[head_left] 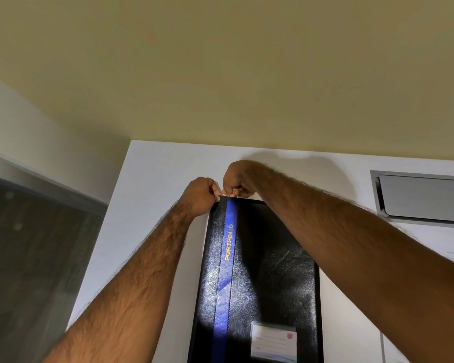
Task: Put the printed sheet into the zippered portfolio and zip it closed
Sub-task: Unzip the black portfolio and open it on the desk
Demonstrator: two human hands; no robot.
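Portfolio (262, 279), black leather-look with a blue stripe (227, 258) running its length and the gold word "PORTFOLIO" printed along that stripe, lies closed and flat on the white table (152, 184), its long side pointing away toward 12 o'clock. Both hands meet at its far left corner, around 12 o'clock of the case. The left hand (201, 195) is curled shut with fingertips pinching the corner edge of the cover, just at the top of the stripe. The right hand (237, 179) is also closed into a fist right beside it, touching or nearly touching the left, its fingertips pressed down at the same far edge on something small that cannot be made out; whether that is the zipper pull cannot be told. Both bare forearms stretch in from 6 o'clock, the right one crossing over the case's far right part.

Near the case's close end, toward 5 o'clock, a clear card pocket (273, 341) holds a white label with a small red mark. At 3 o'clock of the hands, well apart, a grey metal cable hatch (425, 197) is set into the tabletop. A dark wood-look floor (32, 258) shows at 9 o'clock, and a pale yellow wall (220, 74) rises beyond the table at 12 o'clock
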